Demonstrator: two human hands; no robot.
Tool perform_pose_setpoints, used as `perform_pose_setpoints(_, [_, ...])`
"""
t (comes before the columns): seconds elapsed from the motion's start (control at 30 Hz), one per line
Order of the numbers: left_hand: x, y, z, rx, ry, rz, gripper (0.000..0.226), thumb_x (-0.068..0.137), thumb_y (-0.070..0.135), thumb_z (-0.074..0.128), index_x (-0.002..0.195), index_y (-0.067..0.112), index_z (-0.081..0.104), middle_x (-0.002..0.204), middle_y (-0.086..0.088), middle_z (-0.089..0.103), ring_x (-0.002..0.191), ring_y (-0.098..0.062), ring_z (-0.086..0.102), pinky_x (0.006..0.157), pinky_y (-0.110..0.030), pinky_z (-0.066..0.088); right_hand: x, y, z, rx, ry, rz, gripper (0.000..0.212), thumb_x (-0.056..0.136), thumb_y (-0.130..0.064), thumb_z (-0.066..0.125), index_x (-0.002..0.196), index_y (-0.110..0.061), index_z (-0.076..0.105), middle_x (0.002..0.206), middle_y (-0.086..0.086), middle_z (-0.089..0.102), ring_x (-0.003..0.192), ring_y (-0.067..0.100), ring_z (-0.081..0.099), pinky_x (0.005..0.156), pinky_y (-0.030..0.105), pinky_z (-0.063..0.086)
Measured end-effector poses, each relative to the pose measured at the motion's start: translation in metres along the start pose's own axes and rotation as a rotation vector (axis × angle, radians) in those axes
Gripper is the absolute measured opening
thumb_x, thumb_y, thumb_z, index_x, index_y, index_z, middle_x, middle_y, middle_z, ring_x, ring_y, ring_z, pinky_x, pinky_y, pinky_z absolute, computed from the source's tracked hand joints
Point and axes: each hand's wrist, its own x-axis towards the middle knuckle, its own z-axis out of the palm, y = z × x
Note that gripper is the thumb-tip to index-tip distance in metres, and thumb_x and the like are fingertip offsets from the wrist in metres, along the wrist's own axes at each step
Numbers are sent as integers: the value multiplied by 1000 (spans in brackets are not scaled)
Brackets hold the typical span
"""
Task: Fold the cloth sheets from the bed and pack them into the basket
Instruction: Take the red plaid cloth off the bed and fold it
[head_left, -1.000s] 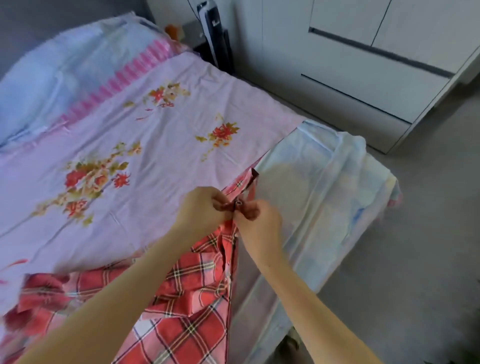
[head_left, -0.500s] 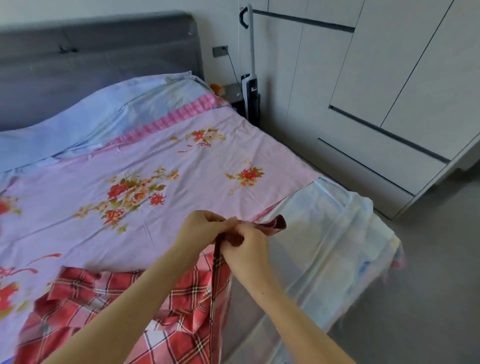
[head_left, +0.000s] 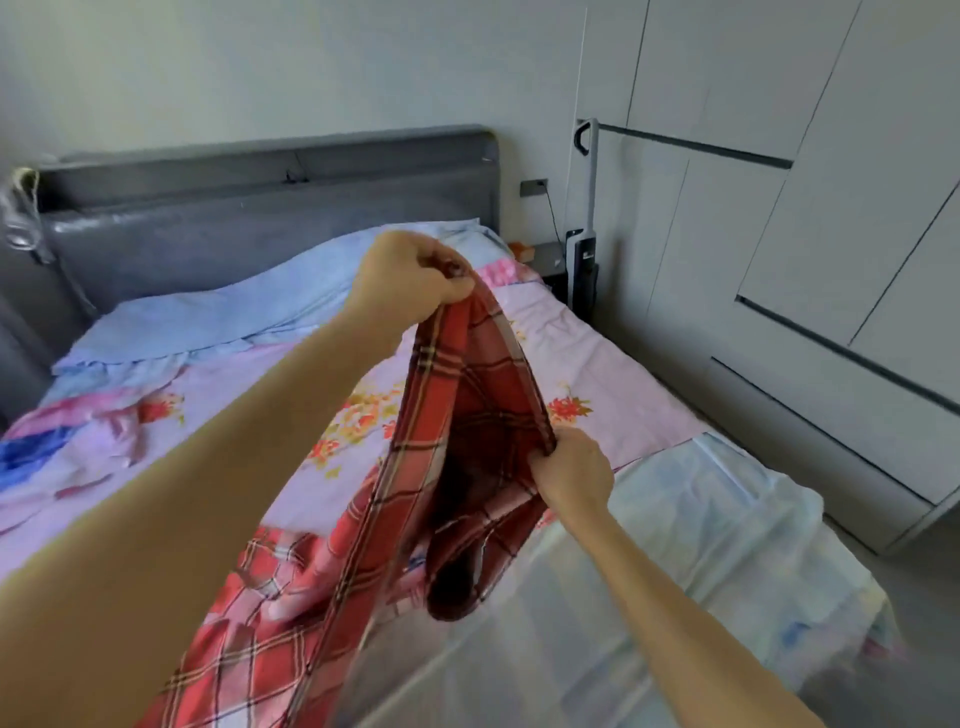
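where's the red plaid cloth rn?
Head view, centre: red plaid cloth lifted over the floral sheet, left hand pinching its top, right hand its edge.

Bed with grey padded headboard is covered by a pink floral sheet — a light blue sheet is bunched near the headboard, a pale white-blue sheet is draped over the near right corner, and a red plaid cloth partly rests at the near edge.

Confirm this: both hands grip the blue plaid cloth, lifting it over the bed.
Not quite: the plaid cloth is red, not blue. The head view shows the left hand and right hand gripping it, raised over the bed.
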Motion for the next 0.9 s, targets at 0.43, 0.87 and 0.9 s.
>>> perform_pose_setpoints(0.43, [26, 109, -210, 287, 658, 296, 14, 79, 8, 71, 78, 22, 66, 79, 4, 63, 69, -2, 60, 72, -19, 51, 135, -81, -167, -243, 308, -549, 20, 92, -32, 55, 86, -17, 66, 92, 11, 69, 93, 33, 64, 77, 36, 42])
perform_pose_setpoints(0.87, [3, 114, -370, 315, 728, -77, 17, 76, 9, 76, 80, -2, 64, 53, -5, 53, 43, -15, 48, 42, -18, 40, 176, -282, -308, 1141, -548, -710, 68, 14, -38, 96, 73, -8, 76, 78, 5, 74, 70, 15, 72, 55, 27, 56])
perform_pose_setpoints(0.9, [5, 120, -375, 166, 703, -90, 14, 77, 3, 73, 81, -3, 61, 46, -1, 48, 35, -8, 39, 34, -13, 30, 182, -288, -317, 1140, -589, -728, 69, 9, -38, 96, 69, -9, 77, 78, 6, 74, 70, 18, 72, 52, 30, 56])
